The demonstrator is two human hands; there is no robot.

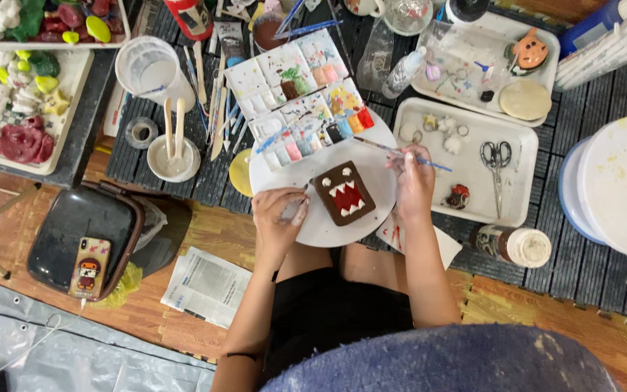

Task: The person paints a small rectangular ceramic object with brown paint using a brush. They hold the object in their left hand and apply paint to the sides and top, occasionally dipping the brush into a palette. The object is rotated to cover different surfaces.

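Fingers (400, 156) of my right hand (414, 183) pinch a thin paintbrush (409, 155); its bristle end is too small to resolve. My left hand (277, 214) curls on the white plate (328, 229) rim, grip unclear. Brown toothed figure (344, 192) lies on the plate, between both hands.

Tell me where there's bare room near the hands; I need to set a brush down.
Free: the white tray between scissors and right hand, and the round white board below the brown figure. Crowded: around the paint palette.
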